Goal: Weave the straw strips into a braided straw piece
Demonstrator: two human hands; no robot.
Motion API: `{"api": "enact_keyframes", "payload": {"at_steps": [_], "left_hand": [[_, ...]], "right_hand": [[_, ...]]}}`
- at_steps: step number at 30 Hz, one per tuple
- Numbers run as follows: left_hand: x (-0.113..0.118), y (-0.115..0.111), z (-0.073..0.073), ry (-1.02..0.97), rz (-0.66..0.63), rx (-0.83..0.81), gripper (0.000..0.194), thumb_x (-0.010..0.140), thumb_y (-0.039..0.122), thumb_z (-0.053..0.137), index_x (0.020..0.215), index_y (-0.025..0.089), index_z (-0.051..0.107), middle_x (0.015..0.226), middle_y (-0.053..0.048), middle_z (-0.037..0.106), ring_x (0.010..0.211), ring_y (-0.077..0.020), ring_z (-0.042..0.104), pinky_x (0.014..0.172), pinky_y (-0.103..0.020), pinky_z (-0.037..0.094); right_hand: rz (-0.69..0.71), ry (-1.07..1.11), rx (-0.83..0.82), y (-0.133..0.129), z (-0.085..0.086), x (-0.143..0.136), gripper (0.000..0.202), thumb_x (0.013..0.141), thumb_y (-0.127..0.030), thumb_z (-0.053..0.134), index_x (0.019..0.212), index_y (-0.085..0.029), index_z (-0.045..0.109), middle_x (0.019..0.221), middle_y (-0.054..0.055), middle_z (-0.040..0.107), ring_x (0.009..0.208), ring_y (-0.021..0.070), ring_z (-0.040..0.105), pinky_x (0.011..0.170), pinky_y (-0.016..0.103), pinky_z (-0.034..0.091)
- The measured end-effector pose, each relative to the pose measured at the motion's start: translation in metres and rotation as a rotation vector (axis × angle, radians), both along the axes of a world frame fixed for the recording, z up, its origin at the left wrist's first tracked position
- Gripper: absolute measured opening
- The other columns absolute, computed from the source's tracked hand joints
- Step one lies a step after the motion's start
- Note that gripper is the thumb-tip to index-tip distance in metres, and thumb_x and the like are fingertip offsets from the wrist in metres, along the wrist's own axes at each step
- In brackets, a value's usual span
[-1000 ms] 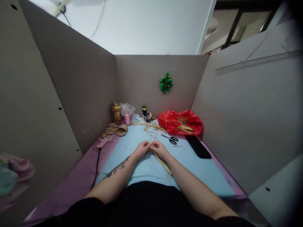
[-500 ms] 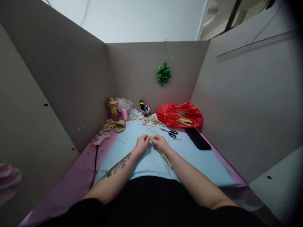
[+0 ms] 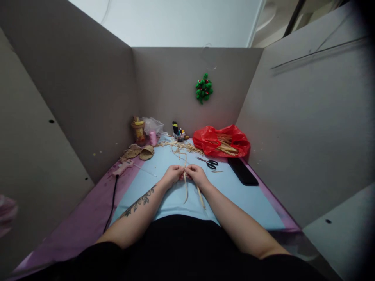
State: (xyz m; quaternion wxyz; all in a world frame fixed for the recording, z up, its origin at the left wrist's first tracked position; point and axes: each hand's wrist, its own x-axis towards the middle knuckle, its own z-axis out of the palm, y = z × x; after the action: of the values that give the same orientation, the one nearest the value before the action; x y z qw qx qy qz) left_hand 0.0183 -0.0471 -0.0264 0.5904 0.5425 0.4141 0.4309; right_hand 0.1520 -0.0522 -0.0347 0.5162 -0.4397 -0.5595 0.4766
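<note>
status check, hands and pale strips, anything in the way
Left hand and right hand pinching pale strips. Two lengths extend nearside. Nothing seen blocking; scissors lie beyond right hand.

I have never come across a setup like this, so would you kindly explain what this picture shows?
There is no machine here: a person works with two bare hands, seen by one camera worn on the head, looking forward and down. The left hand and right hand come together over a blue cover, pinching pale straw strips. To their right lie black-handled scissors; farther back sits a red bag with more strips inside. On the left are a pink glue gun and a pink spool. Straw scraps lie toward the back.
</note>
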Motion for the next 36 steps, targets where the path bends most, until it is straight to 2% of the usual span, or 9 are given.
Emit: {"api": "enact_keyframes", "payload": {"at_steps": [4,9,11,15,18,24,30,36], "left_hand": [[0.000,-0.002,0.002,0.051,0.025,0.040,0.028,0.069,0.039,0.057,0.059,0.014,0.049,0.050,0.002,0.050,0.043,-0.0067,0.043,0.047,-0.021,0.035],[-0.004,-0.001,0.003,0.419,0.146,0.308,0.025,0.074,0.032,0.049,0.056,0.015,0.054,0.045,0.003,0.048,0.045,-0.0086,0.042,0.049,-0.021,0.033],[-0.006,-0.002,0.004,0.495,0.175,0.388,0.025,0.075,0.030,0.048,0.061,0.014,0.060,0.048,0.002,0.051,0.048,-0.0099,0.044,0.051,-0.022,0.034],[-0.007,-0.006,0.008,0.480,0.187,0.414,0.027,0.075,0.030,0.050,0.087,0.013,0.068,0.062,-0.002,0.062,0.055,-0.0121,0.051,0.056,-0.023,0.038],[-0.008,-0.008,0.010,0.496,0.178,0.472,0.032,0.073,0.031,0.054,0.096,0.013,0.067,0.068,-0.004,0.066,0.061,-0.0145,0.055,0.061,-0.024,0.040],[-0.011,-0.007,0.008,0.568,0.143,0.595,0.021,0.075,0.027,0.056,0.084,0.018,0.072,0.083,-0.007,0.071,0.077,-0.0194,0.060,0.073,-0.028,0.041],[-0.012,-0.007,0.009,0.652,0.152,0.641,0.022,0.077,0.025,0.052,0.083,0.016,0.071,0.081,-0.008,0.070,0.074,-0.0184,0.061,0.068,-0.026,0.041],[-0.012,-0.008,0.013,0.653,0.156,0.627,0.020,0.076,0.024,0.053,0.082,0.015,0.070,0.077,-0.007,0.070,0.070,-0.0169,0.060,0.065,-0.025,0.040]], "right_hand": [[-0.085,-0.120,0.103,-0.002,0.004,0.001,0.024,0.068,-0.039,0.060,0.060,-0.017,0.054,0.050,-0.004,0.048,0.048,0.0094,0.042,0.049,0.022,0.034],[-0.135,-0.207,0.133,0.001,-0.002,-0.001,0.020,0.069,-0.035,0.056,0.060,-0.017,0.054,0.050,-0.004,0.049,0.049,0.0100,0.043,0.050,0.023,0.035],[-0.142,-0.217,0.145,0.002,-0.004,-0.001,0.020,0.070,-0.035,0.056,0.060,-0.017,0.053,0.050,-0.003,0.050,0.049,0.0101,0.043,0.049,0.022,0.035],[-0.142,-0.200,0.132,0.003,-0.006,0.000,0.022,0.071,-0.035,0.055,0.060,-0.017,0.053,0.050,-0.003,0.050,0.048,0.0100,0.043,0.047,0.022,0.033],[-0.131,-0.162,0.098,0.003,-0.007,0.001,0.023,0.070,-0.037,0.056,0.061,-0.017,0.054,0.049,-0.003,0.050,0.046,0.0095,0.042,0.045,0.022,0.032],[-0.097,-0.099,0.054,0.004,-0.006,0.000,0.022,0.068,-0.037,0.057,0.061,-0.016,0.054,0.046,-0.004,0.049,0.043,0.0085,0.041,0.043,0.021,0.031],[-0.071,-0.057,0.044,0.004,-0.004,-0.001,0.020,0.065,-0.034,0.060,0.059,-0.016,0.053,0.047,-0.004,0.051,0.042,0.0075,0.041,0.043,0.021,0.032],[-0.039,-0.022,0.041,0.008,-0.006,-0.001,0.021,0.065,-0.035,0.060,0.060,-0.017,0.053,0.047,-0.004,0.051,0.042,0.0073,0.041,0.042,0.020,0.031]]}}
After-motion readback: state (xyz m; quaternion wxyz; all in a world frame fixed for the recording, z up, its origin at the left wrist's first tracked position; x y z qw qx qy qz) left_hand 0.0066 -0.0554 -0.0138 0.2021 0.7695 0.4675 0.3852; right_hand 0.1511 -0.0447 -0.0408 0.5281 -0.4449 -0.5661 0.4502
